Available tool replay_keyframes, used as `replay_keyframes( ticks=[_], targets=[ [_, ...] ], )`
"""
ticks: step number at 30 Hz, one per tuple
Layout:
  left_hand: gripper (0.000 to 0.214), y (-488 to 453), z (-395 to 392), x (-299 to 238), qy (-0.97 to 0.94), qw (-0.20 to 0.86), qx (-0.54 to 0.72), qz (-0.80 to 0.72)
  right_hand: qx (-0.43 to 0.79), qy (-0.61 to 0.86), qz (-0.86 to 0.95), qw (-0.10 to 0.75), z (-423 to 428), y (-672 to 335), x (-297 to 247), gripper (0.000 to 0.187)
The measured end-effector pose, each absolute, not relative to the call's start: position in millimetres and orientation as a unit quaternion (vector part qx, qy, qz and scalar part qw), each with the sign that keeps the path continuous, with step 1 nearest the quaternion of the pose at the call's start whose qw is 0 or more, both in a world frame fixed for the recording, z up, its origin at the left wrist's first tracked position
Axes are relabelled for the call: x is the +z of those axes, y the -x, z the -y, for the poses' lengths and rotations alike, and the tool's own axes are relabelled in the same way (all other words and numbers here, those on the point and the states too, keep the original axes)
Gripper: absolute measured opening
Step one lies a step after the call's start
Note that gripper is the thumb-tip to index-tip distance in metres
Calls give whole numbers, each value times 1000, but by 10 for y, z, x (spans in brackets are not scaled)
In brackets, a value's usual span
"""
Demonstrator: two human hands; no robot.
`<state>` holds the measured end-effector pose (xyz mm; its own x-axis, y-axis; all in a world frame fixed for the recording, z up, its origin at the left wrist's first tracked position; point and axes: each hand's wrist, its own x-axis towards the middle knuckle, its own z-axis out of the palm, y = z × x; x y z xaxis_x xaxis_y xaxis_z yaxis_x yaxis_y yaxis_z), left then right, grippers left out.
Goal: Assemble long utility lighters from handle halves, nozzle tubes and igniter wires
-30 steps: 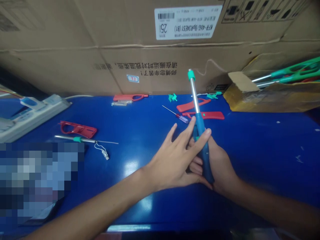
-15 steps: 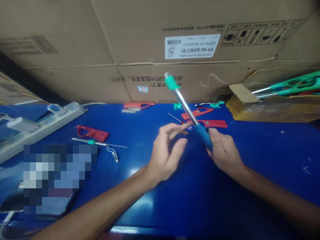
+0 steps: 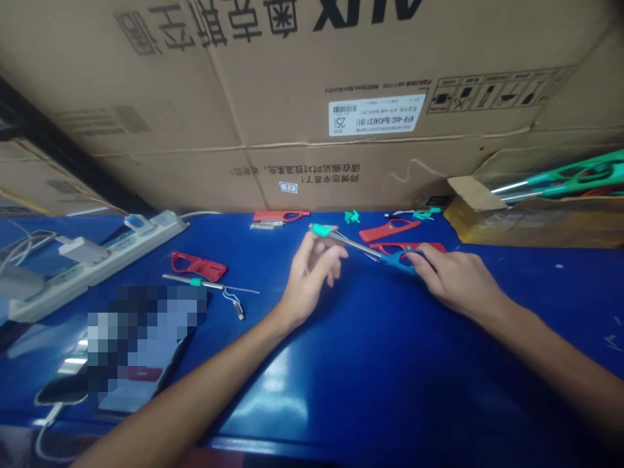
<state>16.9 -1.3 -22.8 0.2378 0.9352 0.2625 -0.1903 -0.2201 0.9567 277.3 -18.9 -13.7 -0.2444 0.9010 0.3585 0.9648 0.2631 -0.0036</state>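
My right hand is closed round the blue handle of a long lighter, whose metal tube ends in a green tip. The lighter lies almost flat above the blue table, tip pointing left. My left hand pinches the tube near the green tip, fingers curled. Red lighter shells lie just behind the lighter.
A red shell and a metal tube with wire lie to the left. A power strip and a phone sit at far left. Cardboard boxes wall the back. An open box of finished lighters stands at right.
The lighter has swung down from upright to nearly flat, tip to the left. My left hand moved from the handle to the tube's tip end. My view tilted up.
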Motion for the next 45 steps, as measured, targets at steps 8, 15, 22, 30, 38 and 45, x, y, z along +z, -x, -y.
replay_keyframes(
  ticks=[8,15,22,30,38,45],
  targets=[
    [32,-171,-51,-258,-542,570,485,-383,-72,551,826,99,155,-3006,-22,66],
    [29,-220,69,-242,-619,605,378,-330,-166,524,821,155,406,-2633,-12,74],
    [28,-262,127,-219,-603,618,376,-338,-275,483,808,194,481,-2551,-22,63],
    [23,-246,157,-258,-618,617,365,-322,-279,497,798,194,528,-2444,-161,61],
    [22,-292,141,-253,-644,595,370,-306,-171,565,797,132,433,-2391,-124,77],
    [31,-320,137,-269,-714,493,423,-262,69,523,831,176,441,-2325,19,52]
  ],
)
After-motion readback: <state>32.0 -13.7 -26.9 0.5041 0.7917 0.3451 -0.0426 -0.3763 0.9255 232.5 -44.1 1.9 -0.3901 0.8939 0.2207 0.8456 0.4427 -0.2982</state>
